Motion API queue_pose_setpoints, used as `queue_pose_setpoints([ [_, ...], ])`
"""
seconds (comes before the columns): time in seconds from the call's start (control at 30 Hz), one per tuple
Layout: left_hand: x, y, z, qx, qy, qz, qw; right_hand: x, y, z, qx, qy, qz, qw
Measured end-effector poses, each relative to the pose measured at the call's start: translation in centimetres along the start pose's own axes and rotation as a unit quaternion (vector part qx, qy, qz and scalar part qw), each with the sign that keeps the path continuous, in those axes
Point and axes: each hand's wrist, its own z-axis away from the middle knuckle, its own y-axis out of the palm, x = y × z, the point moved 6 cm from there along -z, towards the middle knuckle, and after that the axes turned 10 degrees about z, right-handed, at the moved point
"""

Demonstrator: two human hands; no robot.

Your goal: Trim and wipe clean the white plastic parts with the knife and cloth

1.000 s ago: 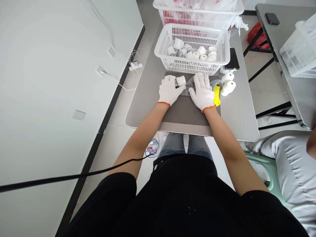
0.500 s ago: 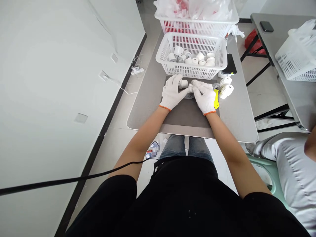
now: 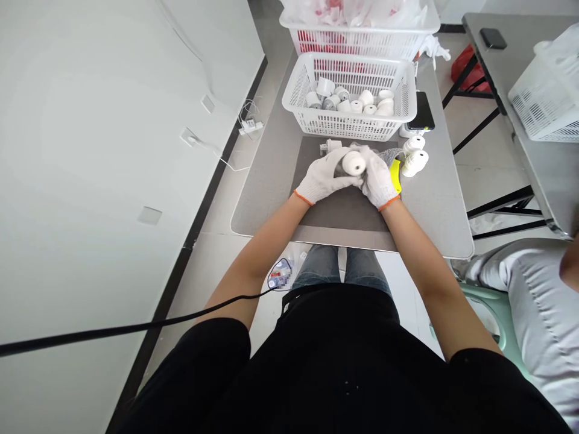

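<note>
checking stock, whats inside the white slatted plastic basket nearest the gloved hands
The basket holds a loose heap of small white rounded pieces, some showing grey parts. What lies beneath the top ones is covered.

A pale, evenly lit wall (image 3: 90,150) is standing well left of the fingers (image 3: 337,157), its wall plates (image 3: 150,215) facing the room and a dark baseboard (image 3: 214,181) running along its foot. Light floor tiles (image 3: 215,244) are showing between wall and table. Beneath the fingers, a grey table (image 3: 266,190) is extending; well to their right, a second table (image 3: 503,67) is standing on black legs (image 3: 497,206), with a green seat (image 3: 508,321) resting nearer the viewer.
</note>
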Motion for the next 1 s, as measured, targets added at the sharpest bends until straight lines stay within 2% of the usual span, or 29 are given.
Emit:
queue_pose_setpoints([
  [0.13,0.4,0.2,0.1,0.002,0.048,0.027,0.998,-1.0,-0.2,-0.1,0.013,0.072,-0.059,0.996],
  [0.23,0.8,0.3,0.2,-0.001,0.057,0.005,0.998,-1.9,-0.3,-0.2,0.008,0.092,-0.049,0.994],
  [0.37,0.9,0.2,0.2,-0.018,0.044,-0.001,0.999,-2.6,-0.3,-0.5,-0.008,0.077,-0.006,0.997],
  [0.47,0.8,-0.1,0.1,-0.031,0.022,0.005,0.999,-1.8,-0.4,-0.5,-0.01,0.038,-0.008,0.999],
  [0.67,0.7,0.2,-0.1,-0.01,-0.004,-0.008,1.0,-0.4,-0.6,0.3,-0.011,0.016,0.003,1.0],
  [0.83,0.9,0.4,0.0,-0.003,0.014,-0.009,1.0,-0.3,-0.4,0.3,0.007,0.0,0.006,1.0],
  [1.0,1.5,0.4,-0.1,0.015,0.047,-0.012,0.999,0.2,-0.2,0.5,0.017,0.02,-0.01,1.0],
])
